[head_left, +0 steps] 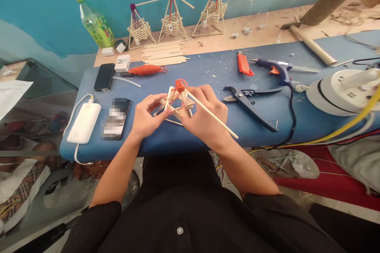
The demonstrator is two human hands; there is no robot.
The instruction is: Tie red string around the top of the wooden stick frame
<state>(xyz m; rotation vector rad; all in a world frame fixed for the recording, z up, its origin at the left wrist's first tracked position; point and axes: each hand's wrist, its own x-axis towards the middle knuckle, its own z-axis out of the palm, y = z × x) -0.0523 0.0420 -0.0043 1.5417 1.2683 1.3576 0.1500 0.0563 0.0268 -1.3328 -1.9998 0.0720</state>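
Between my two hands is a small wooden stick frame, shaped like a pyramid, its top bound with orange yarn. A long thin stick juts from that top down to the right, passing over my right hand. My left hand grips the left side of the frame with thumb and fingers. The right hand holds the frame's right side, its thumb at the front and its fingers curled, partly behind the stick. Beyond the frame lies a bundle of orange yarn.
Three similar stick frames stand at the back, near loose sticks and a bottle. To the right lie pruning shears, an orange cutter, a glue gun and a power strip. A power bank and phone lie left.
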